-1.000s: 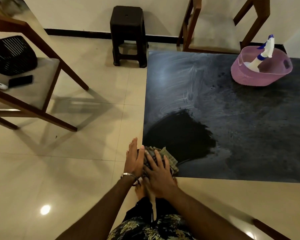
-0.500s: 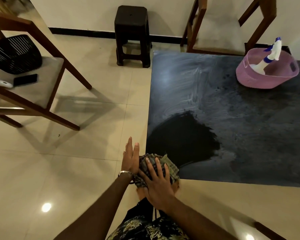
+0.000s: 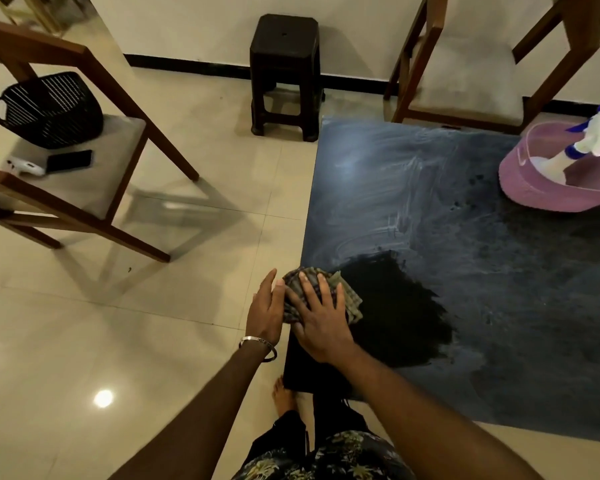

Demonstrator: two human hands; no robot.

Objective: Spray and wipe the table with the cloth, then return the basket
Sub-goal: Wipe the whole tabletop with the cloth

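The dark table (image 3: 499,306) shows pale smeared streaks and one clean black patch near its left front corner. A checked cloth (image 3: 347,300) lies bunched at the table's left edge, at the head of that patch. My right hand (image 3: 321,323) presses flat on top of it with fingers spread. My left hand (image 3: 265,311), wearing a metal bangle, is open and rests against the cloth's left side, just off the table edge. A pink basket (image 3: 534,192) stands at the far right of the table, with a white and blue spray bottle (image 3: 582,147) leaning inside it.
A black plastic stool (image 3: 284,74) stands beyond the table's far left corner. A wooden chair (image 3: 465,77) is behind the table. Another wooden chair (image 3: 84,188) at left carries a black basket (image 3: 49,109) and a phone (image 3: 69,161). My bare foot (image 3: 284,396) is by the table's front corner.
Both hands have pushed the cloth away from me along the table's left edge, from the front corner. The clean black patch now reaches the front edge.
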